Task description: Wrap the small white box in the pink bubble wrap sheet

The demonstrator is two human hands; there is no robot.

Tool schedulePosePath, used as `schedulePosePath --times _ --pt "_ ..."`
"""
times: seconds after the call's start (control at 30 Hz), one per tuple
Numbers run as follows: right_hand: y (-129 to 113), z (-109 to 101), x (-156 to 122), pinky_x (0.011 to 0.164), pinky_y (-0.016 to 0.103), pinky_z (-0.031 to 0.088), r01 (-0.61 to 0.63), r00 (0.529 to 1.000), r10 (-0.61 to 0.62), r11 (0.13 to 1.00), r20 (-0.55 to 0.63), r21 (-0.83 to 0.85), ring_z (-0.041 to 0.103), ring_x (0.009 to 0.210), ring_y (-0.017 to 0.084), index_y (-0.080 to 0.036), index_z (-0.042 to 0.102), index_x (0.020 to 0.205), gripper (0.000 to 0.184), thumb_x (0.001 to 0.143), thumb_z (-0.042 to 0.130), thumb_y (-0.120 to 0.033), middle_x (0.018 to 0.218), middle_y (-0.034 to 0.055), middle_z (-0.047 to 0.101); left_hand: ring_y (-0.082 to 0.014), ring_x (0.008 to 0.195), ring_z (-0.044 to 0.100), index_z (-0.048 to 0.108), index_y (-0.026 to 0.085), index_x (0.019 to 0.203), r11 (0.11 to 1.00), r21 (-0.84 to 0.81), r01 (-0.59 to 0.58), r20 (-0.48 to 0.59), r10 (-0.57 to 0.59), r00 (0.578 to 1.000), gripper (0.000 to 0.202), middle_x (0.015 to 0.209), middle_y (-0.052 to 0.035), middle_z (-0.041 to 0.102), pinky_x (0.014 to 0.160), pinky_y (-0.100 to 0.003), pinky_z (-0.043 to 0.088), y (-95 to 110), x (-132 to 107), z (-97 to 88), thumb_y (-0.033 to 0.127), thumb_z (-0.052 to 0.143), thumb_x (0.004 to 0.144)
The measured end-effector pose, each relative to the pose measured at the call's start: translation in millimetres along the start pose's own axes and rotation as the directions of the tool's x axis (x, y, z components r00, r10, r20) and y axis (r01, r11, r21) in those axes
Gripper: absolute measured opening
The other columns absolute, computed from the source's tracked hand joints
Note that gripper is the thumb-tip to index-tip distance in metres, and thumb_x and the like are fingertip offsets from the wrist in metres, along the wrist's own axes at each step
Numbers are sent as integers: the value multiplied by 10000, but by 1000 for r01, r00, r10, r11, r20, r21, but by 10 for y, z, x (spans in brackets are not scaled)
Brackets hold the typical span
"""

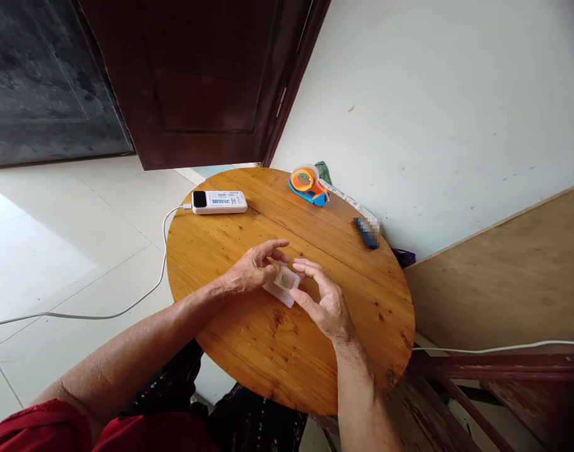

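Observation:
A small clear plastic packet with a pale square piece on or in it lies at the middle of the round wooden table, between my hands. My left hand comes in from the left, its thumb against the packet's upper left edge and its fingers bent above it. From the right, my right hand spans the square piece, with the thumb at its lower right corner and the fingertips by its upper right. What the piece is cannot be made out, and my fingers cover part of the packet.
On the round table a white power bank with a plugged-in cable lies at the left. An orange and blue tape dispenser, a white printed strip and a dark, blurred-out object are along the far right edge, near the wall.

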State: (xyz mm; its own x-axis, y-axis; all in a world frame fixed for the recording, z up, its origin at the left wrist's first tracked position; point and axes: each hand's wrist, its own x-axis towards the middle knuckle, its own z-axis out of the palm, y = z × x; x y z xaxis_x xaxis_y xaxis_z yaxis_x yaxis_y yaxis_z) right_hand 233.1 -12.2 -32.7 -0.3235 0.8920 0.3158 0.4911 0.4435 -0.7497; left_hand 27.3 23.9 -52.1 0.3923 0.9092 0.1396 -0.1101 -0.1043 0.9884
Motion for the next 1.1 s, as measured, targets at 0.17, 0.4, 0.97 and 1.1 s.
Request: schedulePosePath --times 0.17,0.4,0.97,1.1 --pt "-17 22 4 1090 422 431 35 999 -34 999 -7 14 578 1247 246 -253 685 1073 225 849 663 -266 1310 81 634 -182 981 583 529 156 1349 993 -100 65 -179 -82 980 672 1197 -105 620 760 -264 479 -41 9 0 156 599 681" --pt "-21 127 18 1047 408 455 22 990 -24 1000 -142 -18 615 1191 245 -247 706 860 64 864 649 -277 1233 69 684 -155 885 607 472 153 1386 976 -185 114 11 -114 993 704 1022 -61 635 798 -287 486 -112 29 15 120 623 699" --pt "120 98 74 897 368 451 -70 817 378 815 -436 575 642 968 205 -207 637 802 273 802 728 -465 1013 62 746 -199 1004 576 482 163 1411 985 174 -4 125 -18 992 745 1139 -79 587 925 -352 480 72 -88 91 200 709 703" --pt "190 58 109 761 342 491 -146 760 521 719 -388 679 669 861 201 -205 598 770 376 703 782 -526 934 61 747 -189 967 572 454 168 1432 991 135 -4 151 -17 988 782 1133 -85 576 893 -347 483 62 -98 87 213 726 700"
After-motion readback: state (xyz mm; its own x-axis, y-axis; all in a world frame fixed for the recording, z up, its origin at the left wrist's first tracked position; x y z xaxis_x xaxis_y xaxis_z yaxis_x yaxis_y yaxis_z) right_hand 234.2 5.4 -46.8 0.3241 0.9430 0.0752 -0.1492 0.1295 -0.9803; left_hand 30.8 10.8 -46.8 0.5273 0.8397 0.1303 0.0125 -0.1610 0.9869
